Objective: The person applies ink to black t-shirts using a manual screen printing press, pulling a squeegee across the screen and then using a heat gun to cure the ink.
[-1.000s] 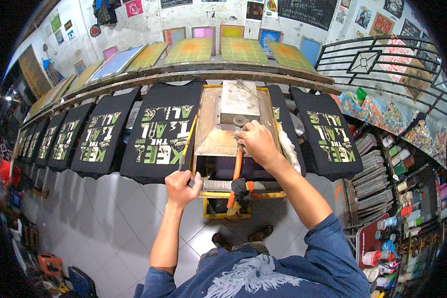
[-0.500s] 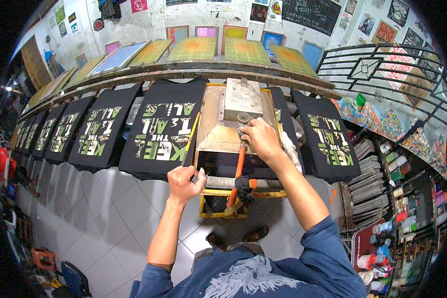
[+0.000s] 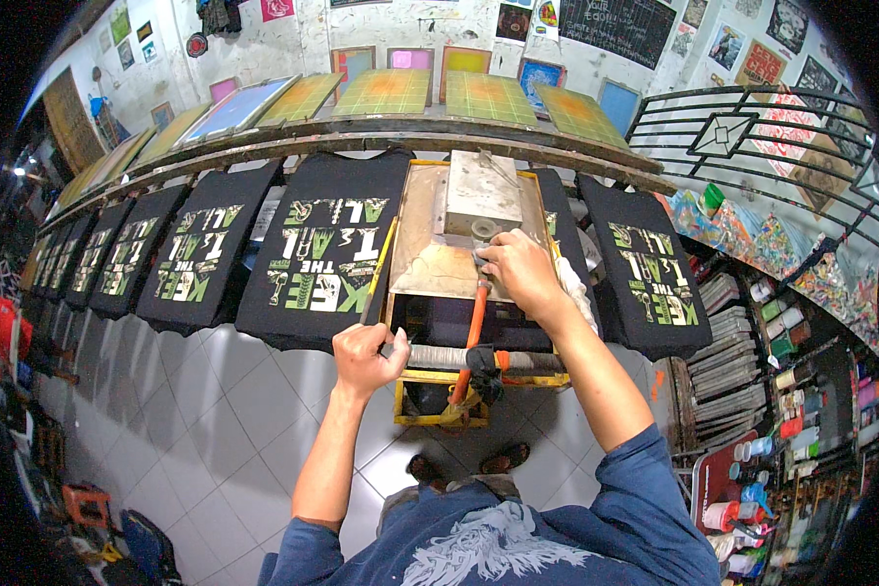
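My right hand (image 3: 523,274) is closed round a small grey fitting at the upper end of an orange hose (image 3: 475,327). The fitting sits beside a round grey piece (image 3: 482,229) on a metal-topped heater-like unit (image 3: 430,273) in a yellow frame. My left hand (image 3: 369,357) forms a fist at the unit's near left corner, beside the left end of a cord-wrapped bar (image 3: 439,358) and the lower end of a yellow-and-black rod (image 3: 381,269). What the fist grips is hidden. A printed black T-shirt (image 3: 264,283) lies flat left of the unit.
More printed black T-shirts (image 3: 200,249) line up leftward, and one shirt (image 3: 649,264) lies right of the unit. Screen frames (image 3: 381,93) lean behind a long wooden rail (image 3: 361,135). Shelves with bottles (image 3: 796,400) stand at the right. Grey tiles (image 3: 264,430) cover the floor.
Both hands keep their places on and beside the unit. The whole view has shifted slightly; nothing is plainly taken up or let go.
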### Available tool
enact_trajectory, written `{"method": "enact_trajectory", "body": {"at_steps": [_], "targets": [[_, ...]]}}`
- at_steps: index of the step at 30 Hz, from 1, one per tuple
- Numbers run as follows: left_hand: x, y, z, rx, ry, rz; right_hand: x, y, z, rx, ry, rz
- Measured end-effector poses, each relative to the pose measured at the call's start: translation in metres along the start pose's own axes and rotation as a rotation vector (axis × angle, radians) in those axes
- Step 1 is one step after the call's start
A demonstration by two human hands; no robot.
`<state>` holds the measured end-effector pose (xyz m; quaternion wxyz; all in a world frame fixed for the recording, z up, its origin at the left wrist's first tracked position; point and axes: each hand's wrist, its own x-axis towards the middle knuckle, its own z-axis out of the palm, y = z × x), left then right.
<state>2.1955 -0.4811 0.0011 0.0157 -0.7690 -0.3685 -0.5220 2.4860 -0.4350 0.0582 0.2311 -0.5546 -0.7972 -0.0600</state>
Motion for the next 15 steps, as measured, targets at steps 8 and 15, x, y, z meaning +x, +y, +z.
{"method": "enact_trajectory", "body": {"at_steps": [8, 15], "targets": [[0.001, 0.001, -0.003, 0.011, -0.036, -0.020, 0.004, 0.003, -0.004, 0.057, -0.024, -0.042], [0.003, -0.002, 0.001, 0.026, -0.033, -0.002, -0.002, -0.001, -0.013, 0.017, 0.020, -0.015]]}}
